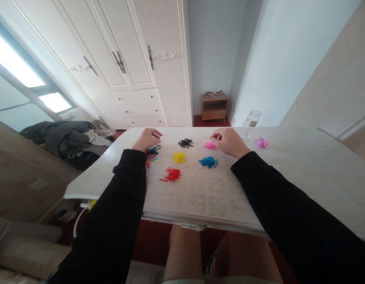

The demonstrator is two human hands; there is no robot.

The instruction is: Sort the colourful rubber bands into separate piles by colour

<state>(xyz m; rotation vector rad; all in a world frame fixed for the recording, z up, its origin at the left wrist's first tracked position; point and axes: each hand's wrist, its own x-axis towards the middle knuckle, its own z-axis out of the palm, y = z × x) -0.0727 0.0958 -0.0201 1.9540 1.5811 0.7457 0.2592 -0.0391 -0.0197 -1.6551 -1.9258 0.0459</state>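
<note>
At the pale table (194, 195), left hand (147, 139) curls half-closed, right hand (229, 142) likewise by pink bands (209, 146), any hold unclear.

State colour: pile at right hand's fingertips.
Pink; the pile shows best in the head view.

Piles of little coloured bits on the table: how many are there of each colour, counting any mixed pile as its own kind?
Black pile: 1
Yellow pile: 1
Red pile: 1
Blue pile: 1
Pink pile: 1
Mixed-colour pile, partly hidden by the left arm: 1
Total: 6 piles
</note>
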